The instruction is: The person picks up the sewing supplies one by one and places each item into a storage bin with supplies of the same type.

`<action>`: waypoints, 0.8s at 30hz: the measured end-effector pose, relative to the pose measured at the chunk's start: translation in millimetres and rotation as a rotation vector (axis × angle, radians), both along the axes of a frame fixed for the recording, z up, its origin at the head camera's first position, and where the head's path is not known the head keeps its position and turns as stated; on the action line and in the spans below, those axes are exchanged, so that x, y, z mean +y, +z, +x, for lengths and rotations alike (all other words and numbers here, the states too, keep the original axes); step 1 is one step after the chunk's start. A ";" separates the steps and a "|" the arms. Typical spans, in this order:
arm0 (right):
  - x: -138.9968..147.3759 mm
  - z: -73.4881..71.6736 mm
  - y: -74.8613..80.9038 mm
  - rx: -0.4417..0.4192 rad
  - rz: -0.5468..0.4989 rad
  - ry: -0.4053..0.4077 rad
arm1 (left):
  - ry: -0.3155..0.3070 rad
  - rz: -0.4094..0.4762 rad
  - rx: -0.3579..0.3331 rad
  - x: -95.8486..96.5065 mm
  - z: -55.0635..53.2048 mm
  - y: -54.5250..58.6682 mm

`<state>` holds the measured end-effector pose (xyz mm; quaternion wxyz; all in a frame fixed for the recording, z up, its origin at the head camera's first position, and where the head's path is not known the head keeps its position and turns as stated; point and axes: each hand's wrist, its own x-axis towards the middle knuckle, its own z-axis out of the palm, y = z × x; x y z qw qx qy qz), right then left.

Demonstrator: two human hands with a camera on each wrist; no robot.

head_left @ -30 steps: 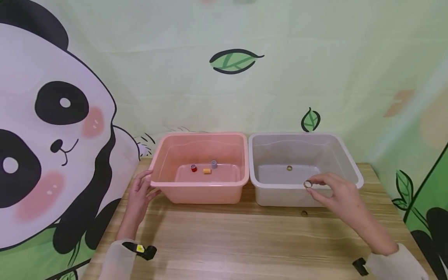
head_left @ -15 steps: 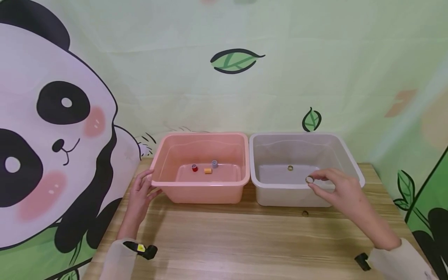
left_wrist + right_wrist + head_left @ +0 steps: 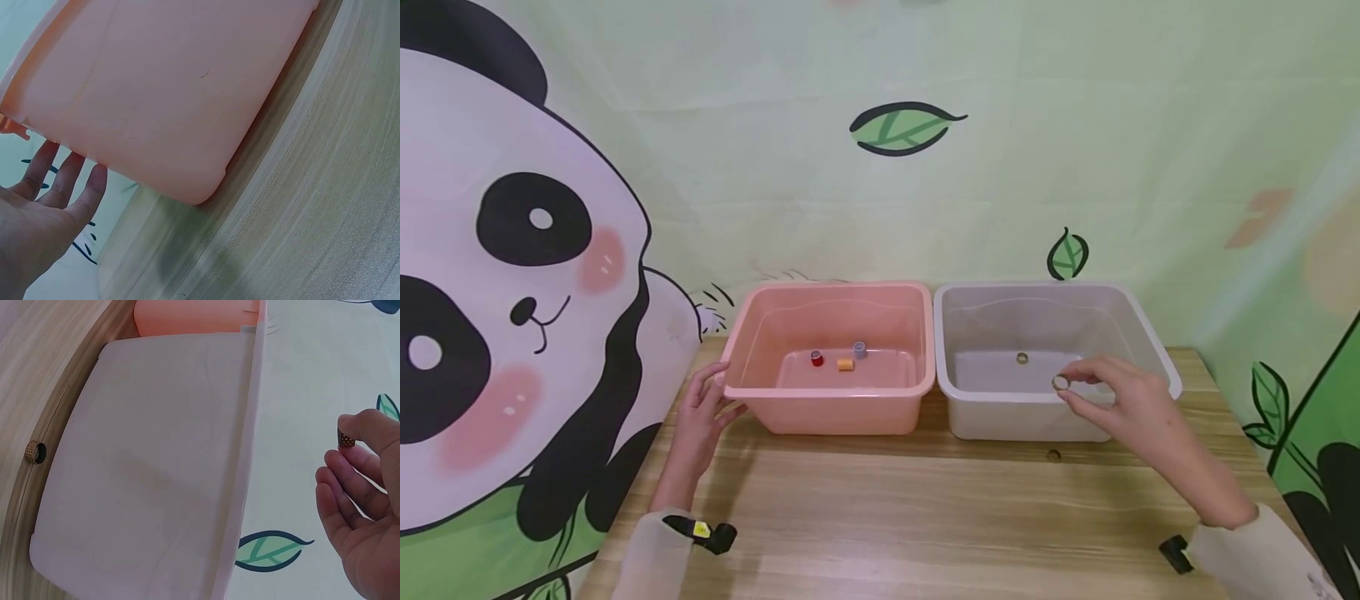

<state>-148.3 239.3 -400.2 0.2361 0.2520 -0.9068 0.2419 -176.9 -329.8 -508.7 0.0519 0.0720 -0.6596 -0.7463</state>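
My right hand (image 3: 1138, 417) pinches a small gold ring (image 3: 1060, 382) between thumb and forefinger, over the front rim of the grey bin (image 3: 1026, 422). Up close, in the right wrist view, the held ring (image 3: 347, 441) looks dark with gold dots, and the other fingers are loosely bent. Another ring (image 3: 1022, 358) lies on the grey bin's floor. A third ring (image 3: 1054, 456) is on the table just in front of it. At the left, fingertips of my left hand (image 3: 698, 421) touch the side of the pink bin (image 3: 162, 94), fingers fairly straight; its thumb is hidden in the left wrist view.
Inside the pink bin are a red spool-like piece (image 3: 817, 358), an orange cylinder (image 3: 846, 365) and a grey-blue one (image 3: 860, 350). Both bins stand side by side on the wooden table (image 3: 910, 517). A printed panda-and-leaf cloth (image 3: 760, 150) hangs close behind them.
My right hand has risen slightly with the ring, over the grey bin's front rim. The left hand stays at the pink bin. The other rings have not moved.
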 end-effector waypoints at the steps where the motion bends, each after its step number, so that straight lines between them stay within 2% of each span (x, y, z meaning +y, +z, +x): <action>1: 0.0 -0.6 0.1 0.000 0.002 0.000 | 0.000 0.002 0.003 -0.1 -0.2 -0.2; 12: 0.2 -9.9 2.6 -0.010 0.017 -0.006 | 0.007 0.002 0.006 0.5 0.2 -0.4; 24: 0.9 -17.0 2.5 -0.110 0.014 -0.030 | -0.002 -0.003 0.003 0.5 0.8 0.0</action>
